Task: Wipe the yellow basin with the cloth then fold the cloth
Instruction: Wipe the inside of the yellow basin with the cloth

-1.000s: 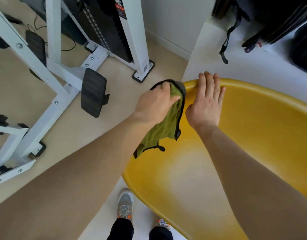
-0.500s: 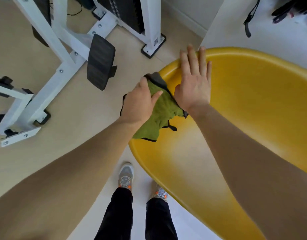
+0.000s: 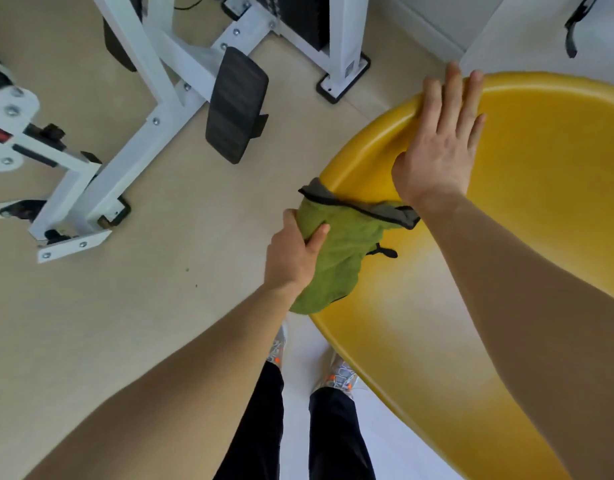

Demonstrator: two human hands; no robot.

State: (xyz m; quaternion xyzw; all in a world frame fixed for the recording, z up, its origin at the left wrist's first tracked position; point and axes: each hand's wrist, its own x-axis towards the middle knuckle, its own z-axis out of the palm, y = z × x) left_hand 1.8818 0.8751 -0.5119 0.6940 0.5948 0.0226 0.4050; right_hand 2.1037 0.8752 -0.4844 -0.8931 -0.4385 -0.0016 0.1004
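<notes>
Wiping step in hand: left hand point(image 3: 293, 256) clenched on green cloth point(image 3: 336, 252) draped over near rim of yellow basin point(image 3: 541, 209); right hand point(image 3: 437, 150) open, flat, bracing far rim; next, likely sweep cloth along unwiped interior; folding pending.

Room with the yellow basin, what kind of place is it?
Probably a home gym or exercise room: a white weight machine with a black weight stack and a padded footrest stands on the floor.
</notes>
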